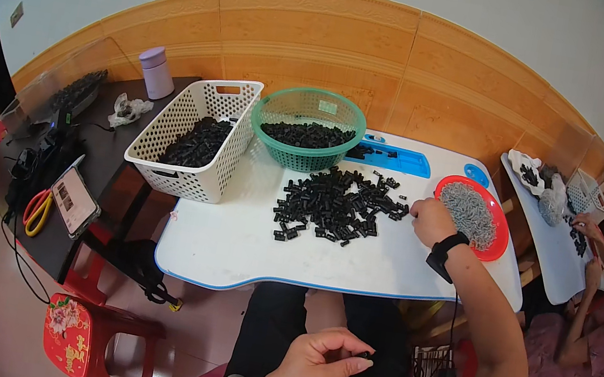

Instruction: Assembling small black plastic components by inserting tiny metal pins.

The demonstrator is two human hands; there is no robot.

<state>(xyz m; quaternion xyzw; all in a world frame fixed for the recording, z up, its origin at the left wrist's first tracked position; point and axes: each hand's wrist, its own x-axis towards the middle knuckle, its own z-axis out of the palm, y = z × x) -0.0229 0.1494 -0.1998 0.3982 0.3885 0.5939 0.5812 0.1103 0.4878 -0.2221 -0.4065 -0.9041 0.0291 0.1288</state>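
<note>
My left hand (322, 361) is above my lap, its thumb and fingers pinching a small black plastic part (366, 355). On the white table, my right hand (433, 221) rests between a loose heap of small black plastic parts (331, 205) and a red plate (502, 234). Its fingers are curled together, and whatever they may hold is hidden. Small grey screw-like pieces (466, 213) fill the plate. Behind the heap stands a green colander (303, 159) with many more black parts, and to its left a white perforated basket (230, 169) also contains black pieces.
A blue tray (401, 161) is set into the far table edge. On the dark side table at left are a phone (75, 201), scissors (37, 213) and a lilac bottle (156, 73). A red stool (69, 337) stands below. Another person (590, 313) works at right.
</note>
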